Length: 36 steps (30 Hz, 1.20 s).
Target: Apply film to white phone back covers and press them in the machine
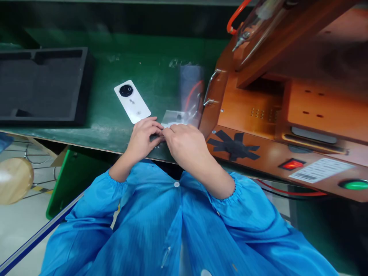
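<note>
From over here, the one camera rides on the person's head, looking forward and steeply down past the blue smock [155,230] onto the green bench [155,61]. It's near enough to put the left hand [143,136] and right hand [185,142] mid-view, yet wide enough to catch the tray [40,86] at left, the machine [253,111] at right and some floor [17,234] lower left.

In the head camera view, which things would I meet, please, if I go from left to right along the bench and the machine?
Black tray, white phone, clear plastic bag, silver handle, red-lit switch, green button.
</note>
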{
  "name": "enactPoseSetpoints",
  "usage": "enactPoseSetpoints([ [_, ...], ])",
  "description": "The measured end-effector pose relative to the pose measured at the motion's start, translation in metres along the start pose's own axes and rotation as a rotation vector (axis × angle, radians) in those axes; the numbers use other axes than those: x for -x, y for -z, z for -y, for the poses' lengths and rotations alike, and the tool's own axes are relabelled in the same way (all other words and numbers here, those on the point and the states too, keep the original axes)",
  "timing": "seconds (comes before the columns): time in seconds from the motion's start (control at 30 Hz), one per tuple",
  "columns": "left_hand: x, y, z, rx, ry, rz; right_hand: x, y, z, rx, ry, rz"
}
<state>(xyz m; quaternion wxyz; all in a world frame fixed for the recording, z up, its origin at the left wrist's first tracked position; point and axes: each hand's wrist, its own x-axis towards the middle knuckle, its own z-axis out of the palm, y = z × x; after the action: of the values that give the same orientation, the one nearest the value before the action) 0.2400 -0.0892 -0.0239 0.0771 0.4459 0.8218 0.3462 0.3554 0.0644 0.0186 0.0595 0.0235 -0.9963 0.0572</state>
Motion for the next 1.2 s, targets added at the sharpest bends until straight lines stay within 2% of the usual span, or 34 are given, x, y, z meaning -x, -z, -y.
enactPoseSetpoints([
  [0.17, 0.001, -0.003, 0.003, 0.017, -0.038, -0.04, 0.004, -0.001, -0.005, 0.055, 0.07, -0.088],
  [0.27, 0.003, -0.005, 0.003, -0.009, -0.06, -0.024, 0.007, 0.003, -0.004, 0.119, 0.155, -0.137],
  [0.47, 0.015, -0.002, -0.003, -0.158, -0.154, 0.104, 0.016, 0.017, 0.005, 0.236, 0.189, -0.137],
  [0.6, 0.024, 0.0, -0.007, -0.195, -0.222, 0.182, 0.037, 0.043, 0.006, 0.208, 0.221, -0.174],
  [0.67, 0.027, -0.001, -0.009, -0.194, -0.233, 0.197, 0.045, 0.061, 0.005, 0.037, 0.193, -0.225],
  [0.77, 0.03, -0.001, -0.009, -0.166, -0.243, 0.186, 0.043, 0.079, 0.003, -0.456, 0.013, -0.294],
  [0.87, 0.026, 0.009, 0.001, -0.114, -0.263, 0.089, 0.024, 0.067, 0.005, -1.091, -0.216, -0.217],
  [0.97, 0.017, 0.027, 0.021, -0.215, -0.109, -0.089, -0.002, 0.038, 0.007, -1.512, -0.38, -0.099],
  [1.0, 0.015, 0.033, 0.028, -0.282, -0.029, -0.118, -0.009, 0.029, 0.007, -1.57, -0.422, -0.098],
  [1.07, 0.016, 0.042, 0.038, -0.398, 0.074, -0.103, -0.02, 0.017, 0.006, -1.593, -0.492, -0.156],
  [1.13, 0.027, 0.044, 0.039, -0.463, 0.062, -0.069, -0.026, 0.012, 0.004, -1.556, -0.529, -0.209],
  [1.2, 0.045, 0.04, 0.03, -0.5, 0.006, -0.098, -0.03, 0.012, 0.002, -1.517, -0.534, -0.224],
])
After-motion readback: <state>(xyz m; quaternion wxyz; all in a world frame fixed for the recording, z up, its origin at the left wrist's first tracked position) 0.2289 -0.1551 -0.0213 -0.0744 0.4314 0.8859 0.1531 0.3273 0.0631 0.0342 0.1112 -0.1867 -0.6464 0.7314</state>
